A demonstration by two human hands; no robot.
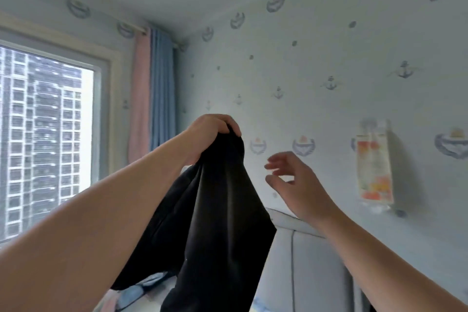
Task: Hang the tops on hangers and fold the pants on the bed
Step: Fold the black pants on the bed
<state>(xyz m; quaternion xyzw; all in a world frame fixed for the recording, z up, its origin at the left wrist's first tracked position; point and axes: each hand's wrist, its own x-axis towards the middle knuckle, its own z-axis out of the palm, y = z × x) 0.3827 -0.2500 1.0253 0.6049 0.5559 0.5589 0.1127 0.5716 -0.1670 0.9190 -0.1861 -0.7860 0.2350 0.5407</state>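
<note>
My left hand (215, 129) grips the garment (220, 210) bunched at its top, raised before the wall (329, 58); identification step, I judge: my right hand (296, 180), spread and empty just beside it, must next take a second edge.

One left hand (212, 127), one right hand (297, 181), one black garment (217, 215), one window (45, 134), two curtains (162, 96), one headboard (306, 263).

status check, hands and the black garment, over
Left hand grips the black garment by its top, held high. Right hand open beside it, not touching. Nothing between them, no hanger in view.
</note>
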